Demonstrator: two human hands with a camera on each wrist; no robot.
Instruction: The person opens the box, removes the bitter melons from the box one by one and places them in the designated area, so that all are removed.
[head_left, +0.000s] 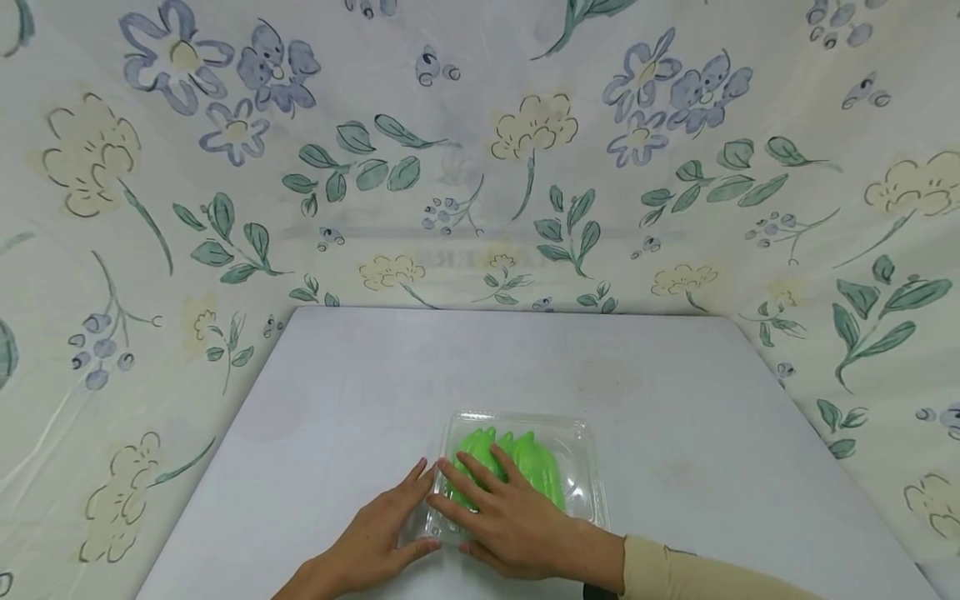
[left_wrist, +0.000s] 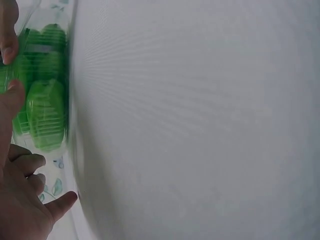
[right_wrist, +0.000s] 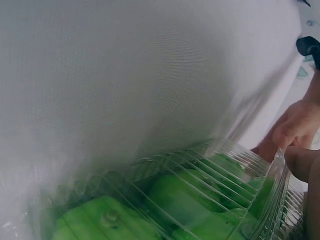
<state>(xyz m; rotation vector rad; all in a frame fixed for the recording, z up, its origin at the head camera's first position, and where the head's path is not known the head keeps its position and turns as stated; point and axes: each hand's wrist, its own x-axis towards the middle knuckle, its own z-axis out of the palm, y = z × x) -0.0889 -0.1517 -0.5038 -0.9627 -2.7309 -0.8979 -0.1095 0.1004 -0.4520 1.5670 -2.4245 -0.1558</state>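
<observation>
A clear plastic clamshell box [head_left: 581, 471] lies near the front middle of the white table, its lid lowered over several bright green, ridged, pointed fruit-like pieces [head_left: 534, 462]. My right hand [head_left: 517, 517] rests across the left front part of the lid with its fingers spread, hiding some of the pieces. Beside the box's left side is my left hand [head_left: 378, 525], fingers extended along the edge and thumb by the front left corner. Ribbed box walls [right_wrist: 215, 187] show in the right wrist view. Whether the lid is latched, I cannot tell.
The white table [head_left: 337, 375] reaches back to a floral-patterned cloth [head_left: 465, 192], which also hangs along both sides. A small dark object [head_left: 598, 592] shows at the front edge below my right wrist.
</observation>
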